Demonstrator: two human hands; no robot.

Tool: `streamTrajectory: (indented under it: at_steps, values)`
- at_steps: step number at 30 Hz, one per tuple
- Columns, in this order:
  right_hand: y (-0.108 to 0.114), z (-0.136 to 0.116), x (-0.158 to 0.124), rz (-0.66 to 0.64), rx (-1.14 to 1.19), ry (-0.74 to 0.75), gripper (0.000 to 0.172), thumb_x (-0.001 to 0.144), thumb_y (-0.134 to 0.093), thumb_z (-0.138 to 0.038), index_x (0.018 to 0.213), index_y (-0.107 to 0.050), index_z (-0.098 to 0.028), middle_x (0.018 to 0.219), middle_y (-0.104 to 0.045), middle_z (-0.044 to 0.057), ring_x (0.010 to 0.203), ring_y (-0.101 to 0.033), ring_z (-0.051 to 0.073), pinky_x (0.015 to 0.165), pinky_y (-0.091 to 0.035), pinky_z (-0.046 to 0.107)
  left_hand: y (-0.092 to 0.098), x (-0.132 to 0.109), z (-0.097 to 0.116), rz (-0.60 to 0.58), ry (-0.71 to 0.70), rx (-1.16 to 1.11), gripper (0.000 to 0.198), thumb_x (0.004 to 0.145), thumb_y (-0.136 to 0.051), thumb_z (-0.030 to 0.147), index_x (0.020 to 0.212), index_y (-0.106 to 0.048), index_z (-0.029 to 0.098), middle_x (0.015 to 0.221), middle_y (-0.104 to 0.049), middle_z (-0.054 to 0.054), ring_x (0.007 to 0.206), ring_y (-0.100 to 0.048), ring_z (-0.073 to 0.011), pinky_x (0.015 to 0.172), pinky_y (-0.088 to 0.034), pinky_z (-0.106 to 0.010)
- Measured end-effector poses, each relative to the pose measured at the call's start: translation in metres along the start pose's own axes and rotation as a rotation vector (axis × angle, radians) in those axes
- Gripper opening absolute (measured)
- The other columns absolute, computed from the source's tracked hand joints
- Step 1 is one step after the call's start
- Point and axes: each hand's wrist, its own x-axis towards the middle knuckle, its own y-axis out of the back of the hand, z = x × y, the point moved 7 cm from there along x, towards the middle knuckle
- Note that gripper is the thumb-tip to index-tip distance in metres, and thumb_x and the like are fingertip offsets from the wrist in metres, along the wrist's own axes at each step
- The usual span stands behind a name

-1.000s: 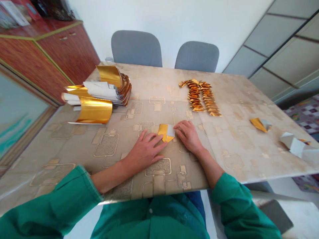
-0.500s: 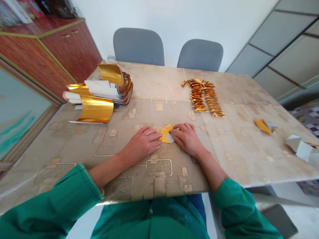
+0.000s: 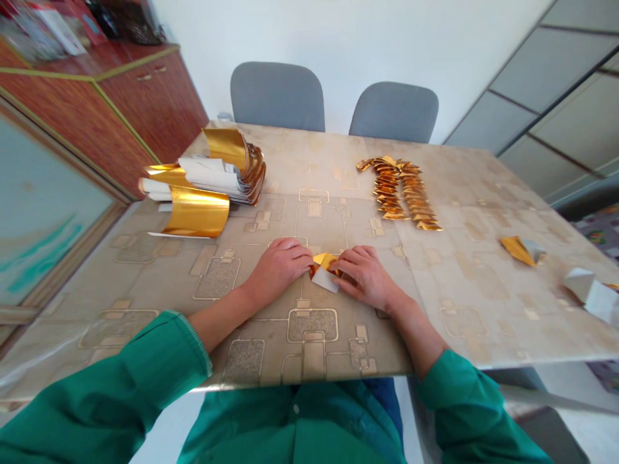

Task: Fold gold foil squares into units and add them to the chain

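From the head view, the left hand [image 3: 278, 270] and the right hand [image 3: 365, 278] lie close together on the patterned tabletop [image 3: 483, 322], with a folded foil square [image 3: 325, 270] between them. Its upper flaps are gold, and a white face shows on the side toward the person. The left fingers [image 3: 300, 254] are closed together, with their tips against the square's left side. The right fingers [image 3: 348, 264] are also closed together and bear on its right side. Together they pin the square to the tabletop between the two hands, and it is not lifted.

Ahead and to the left of the fingers is a pile of curling gold-and-white foil sheets [image 3: 203, 193]. Straight ahead and slightly right of the fingers, a double row of small folded gold pieces [image 3: 399, 193] lies well apart from the pile. Farther right of the fingers are a folded gold-and-white piece [image 3: 521, 250] and, near the tabletop's edge, a white folded piece [image 3: 587, 293]. Beyond the fingers, two grey chairs [image 3: 277, 96] stand behind the far edge, and a reddish wooden cabinet [image 3: 155, 109] stands to the left. Green sleeves [image 3: 120, 380] cover both forearms behind the fingers
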Motion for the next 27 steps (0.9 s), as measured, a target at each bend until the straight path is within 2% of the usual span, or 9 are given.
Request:
streamTrajectory:
  at_steps: [5,7,12,17,21,24,27]
  values:
    - [-0.003,0.003,0.002,0.005,0.028,-0.054,0.033,0.099,-0.053,-0.038,0.125,-0.062,-0.020,0.104,-0.064,0.008,0.096,-0.053,0.022,0.088,-0.037,0.038,-0.005,0.000,0.006,-0.050,-0.061,-0.026,0.019,0.100,-0.050,0.020,0.102,-0.069,0.021,0.105,-0.072,-0.002,0.095,-0.056,-0.0193,0.085,-0.043,-0.033]
    - [-0.002,0.005,0.001,-0.002,0.049,-0.053,0.034,0.099,-0.052,-0.041,0.125,-0.063,-0.022,0.104,-0.064,0.007,0.097,-0.053,0.022,0.089,-0.037,0.039,-0.005,0.000,0.008,-0.056,-0.067,-0.022,0.020,0.100,-0.049,0.018,0.102,-0.069,0.021,0.107,-0.072,-0.002,0.096,-0.057,-0.0192,0.086,-0.043,-0.034]
    - [0.001,0.009,-0.003,-0.015,0.073,-0.028,0.029,0.100,-0.049,-0.033,0.124,-0.064,-0.026,0.108,-0.063,0.007,0.098,-0.053,0.021,0.088,-0.037,0.039,-0.007,0.000,0.007,-0.057,-0.048,-0.017,0.022,0.100,-0.049,0.017,0.100,-0.070,0.022,0.106,-0.072,-0.003,0.097,-0.058,-0.0189,0.086,-0.043,-0.034]
    - [0.001,0.006,-0.004,-0.021,0.073,0.006,0.040,0.092,-0.062,-0.045,0.126,-0.062,-0.023,0.109,-0.062,0.007,0.099,-0.053,0.023,0.088,-0.037,0.040,-0.012,0.000,0.002,-0.055,0.026,0.042,0.018,0.100,-0.052,0.023,0.095,-0.068,0.017,0.091,-0.071,-0.005,0.089,-0.060,-0.0201,0.082,-0.045,-0.034]
    - [-0.001,0.005,-0.002,-0.001,0.070,-0.018,0.037,0.093,-0.061,-0.047,0.120,-0.064,-0.023,0.105,-0.062,0.007,0.097,-0.053,0.022,0.087,-0.037,0.038,-0.007,-0.002,0.008,-0.017,-0.054,0.022,0.019,0.100,-0.052,0.022,0.095,-0.070,0.019,0.103,-0.073,-0.003,0.094,-0.060,-0.0199,0.087,-0.045,-0.035]
    - [-0.003,0.004,0.001,0.020,0.056,-0.075,0.033,0.097,-0.054,-0.045,0.120,-0.064,-0.023,0.101,-0.062,0.007,0.096,-0.054,0.022,0.085,-0.038,0.036,0.000,-0.003,0.011,-0.015,-0.065,0.005,0.020,0.097,-0.058,0.033,0.101,-0.071,0.020,0.110,-0.073,-0.004,0.098,-0.060,-0.0219,0.092,-0.044,-0.039]
    - [-0.005,0.005,0.002,0.029,0.060,-0.107,0.033,0.099,-0.050,-0.043,0.122,-0.063,-0.023,0.102,-0.062,0.007,0.096,-0.054,0.022,0.085,-0.038,0.036,0.000,-0.003,0.012,-0.071,-0.056,0.009,0.034,0.090,-0.065,0.048,0.108,-0.070,0.019,0.117,-0.071,-0.007,0.104,-0.060,-0.0253,0.099,-0.042,-0.044]
